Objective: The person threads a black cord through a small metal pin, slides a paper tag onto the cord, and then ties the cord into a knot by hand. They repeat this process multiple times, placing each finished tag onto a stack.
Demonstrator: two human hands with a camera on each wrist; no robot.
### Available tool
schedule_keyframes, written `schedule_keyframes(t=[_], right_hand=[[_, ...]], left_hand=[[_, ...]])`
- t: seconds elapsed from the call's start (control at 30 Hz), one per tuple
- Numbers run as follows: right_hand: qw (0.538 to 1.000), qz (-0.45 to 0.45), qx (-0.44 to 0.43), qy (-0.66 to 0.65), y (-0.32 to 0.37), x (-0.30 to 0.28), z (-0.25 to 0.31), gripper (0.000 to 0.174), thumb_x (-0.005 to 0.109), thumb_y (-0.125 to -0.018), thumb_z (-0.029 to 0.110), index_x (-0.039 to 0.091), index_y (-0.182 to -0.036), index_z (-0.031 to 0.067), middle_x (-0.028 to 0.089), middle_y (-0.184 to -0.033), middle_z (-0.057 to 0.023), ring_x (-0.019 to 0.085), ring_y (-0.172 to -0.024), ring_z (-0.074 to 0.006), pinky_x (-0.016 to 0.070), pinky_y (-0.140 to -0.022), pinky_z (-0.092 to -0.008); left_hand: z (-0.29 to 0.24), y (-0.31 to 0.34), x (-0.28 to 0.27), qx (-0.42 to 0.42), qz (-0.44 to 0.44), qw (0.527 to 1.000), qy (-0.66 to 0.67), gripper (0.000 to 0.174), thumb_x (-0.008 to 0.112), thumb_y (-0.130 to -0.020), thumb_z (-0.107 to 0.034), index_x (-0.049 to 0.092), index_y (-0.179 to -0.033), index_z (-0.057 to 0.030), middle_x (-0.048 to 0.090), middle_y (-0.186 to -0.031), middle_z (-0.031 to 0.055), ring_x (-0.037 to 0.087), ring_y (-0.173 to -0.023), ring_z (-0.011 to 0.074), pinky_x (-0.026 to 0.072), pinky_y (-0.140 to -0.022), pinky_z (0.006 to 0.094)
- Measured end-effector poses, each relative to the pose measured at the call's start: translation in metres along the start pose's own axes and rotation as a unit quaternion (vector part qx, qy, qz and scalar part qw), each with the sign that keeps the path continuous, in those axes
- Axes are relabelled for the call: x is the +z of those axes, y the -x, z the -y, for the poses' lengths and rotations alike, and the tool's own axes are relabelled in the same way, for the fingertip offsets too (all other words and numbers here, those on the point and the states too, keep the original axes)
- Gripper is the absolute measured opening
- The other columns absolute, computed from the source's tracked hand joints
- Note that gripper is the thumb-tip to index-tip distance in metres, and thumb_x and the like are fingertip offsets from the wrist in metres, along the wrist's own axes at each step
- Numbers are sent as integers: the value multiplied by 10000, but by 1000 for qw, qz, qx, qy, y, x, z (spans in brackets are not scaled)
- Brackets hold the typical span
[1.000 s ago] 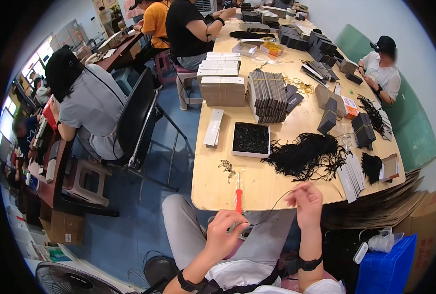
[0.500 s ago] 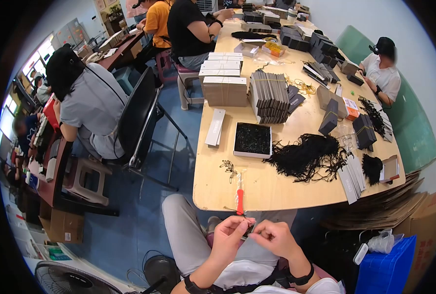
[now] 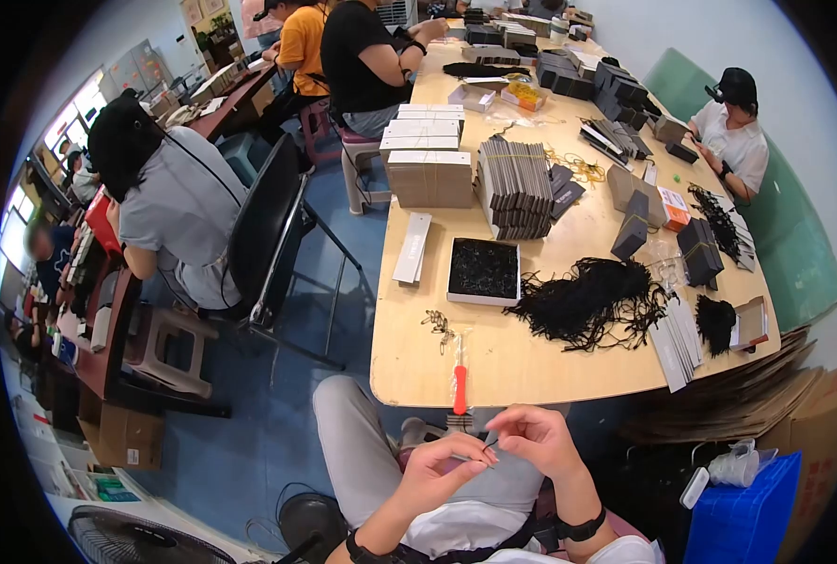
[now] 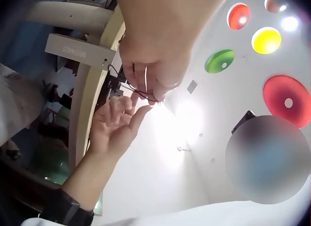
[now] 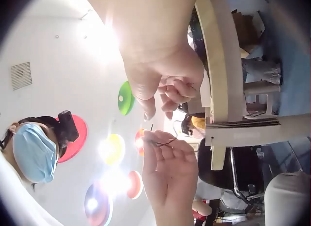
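My left hand (image 3: 445, 467) pinches a thin black cord (image 5: 163, 143) between thumb and fingertips, above my lap. In the right wrist view a short end of it sticks up past those fingertips. Close beside is my right hand (image 3: 536, 440), its thumb stretched out and its fingers loosely bent. In the right wrist view a gap shows between the right thumb (image 5: 148, 108) and fingers, with no cord in it. Pale grey printed cards (image 5: 257, 132) with a punched hole stand in a stack near the table edge, just beyond both hands.
On the table (image 3: 531, 376) lie a red-handled tool (image 3: 460, 387), small metal clips (image 3: 437, 326), a box of black pieces (image 3: 484, 270), a heap of black cords (image 3: 587, 303) and banded card stacks (image 3: 514, 188). Other people sit around. A fan (image 3: 146, 540) stands at lower left.
A second ago the cord spanned the gap between my spread hands. My right hand has since come down and left beside the left one, then its fingers have loosened and spread slightly.
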State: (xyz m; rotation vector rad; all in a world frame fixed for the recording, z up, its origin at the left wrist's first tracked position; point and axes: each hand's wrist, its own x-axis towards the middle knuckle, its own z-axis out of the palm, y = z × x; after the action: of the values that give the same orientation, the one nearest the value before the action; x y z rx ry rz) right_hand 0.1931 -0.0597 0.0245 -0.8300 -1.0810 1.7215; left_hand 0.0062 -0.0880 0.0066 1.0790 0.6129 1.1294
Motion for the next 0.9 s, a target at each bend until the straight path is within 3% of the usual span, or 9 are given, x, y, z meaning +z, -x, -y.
schedule_keyframes(t=[0.2, 0.27, 0.33, 0.4, 0.47, 0.6, 0.67, 0.9], right_hand=[[999, 35, -10, -21, -3, -7, -10, 93, 681, -810, 11, 620, -874, -18, 605, -867, -59, 539, -706, -88, 422, -604, -215], [998, 40, -29, -32, -3, -13, -7, 84, 682, -811, 11, 611, -850, -11, 616, -877, -58, 538, -699, -87, 420, -602, -222], [968, 187, -110, 122, -6, -20, 8, 92, 699, -794, 35, 617, -819, 4, 610, -834, -51, 531, -679, -95, 404, -576, -227], [966, 206, -82, 130, -6, -11, 26, 94, 709, -783, 55, 624, -809, 24, 602, -793, -40, 529, -658, -110, 396, -558, -228], [930, 176, -92, 309, -9, -2, 39, 115, 722, -779, 91, 625, -812, 39, 599, -782, -41, 545, -657, -133, 412, -554, -245], [914, 189, -138, 330, -14, -2, 37, 145, 737, -767, 127, 625, -815, 47, 597, -789, -44, 561, -662, -157, 438, -564, -264], [921, 200, -112, 315, -12, -1, 38, 167, 747, -754, 142, 625, -812, 45, 602, -791, -50, 576, -670, -170, 458, -582, -274], [932, 200, -136, 272, -6, 0, 30, 184, 757, -741, 131, 627, -831, 36, 613, -796, -58, 591, -669, -179, 467, -592, -270]], left_hand=[[4, 2, 5, -5, -13, 999, 44, 79, 613, -866, -9, 639, -935, 18, 643, -986, 110, 589, -931, 172, 462, -843, 304], [-1, 0, 10, 1, -93, 995, 42, 81, 606, -876, -17, 636, -943, 17, 636, -986, 110, 583, -934, 170, 457, -833, 300], [-1, -1, 9, 6, -108, 994, -2, 78, 609, -873, -21, 635, -936, 17, 638, -966, 105, 588, -915, 169, 459, -815, 294], [-3, -1, 7, 11, -121, 992, -45, 76, 613, -870, -26, 634, -929, 17, 640, -946, 100, 594, -895, 168, 460, -798, 288], [-8, 2, 4, -36, -57, 987, -146, 84, 631, -857, -42, 626, -915, 18, 640, -895, 84, 602, -835, 161, 463, -757, 277], [-21, 0, 7, -44, -17, 980, -191, 106, 648, -845, -65, 619, -903, 19, 637, -860, 73, 600, -787, 157, 460, -718, 270], [-23, 0, 7, -95, 10, 985, -142, 125, 642, -860, -92, 617, -914, 18, 633, -856, 70, 593, -785, 151, 451, -710, 266], [-24, 0, 2, -100, 65, 991, -67, 137, 619, -893, -119, 616, -934, 12, 615, -857, 46, 549, -794, 109, 433, -726, 243]])
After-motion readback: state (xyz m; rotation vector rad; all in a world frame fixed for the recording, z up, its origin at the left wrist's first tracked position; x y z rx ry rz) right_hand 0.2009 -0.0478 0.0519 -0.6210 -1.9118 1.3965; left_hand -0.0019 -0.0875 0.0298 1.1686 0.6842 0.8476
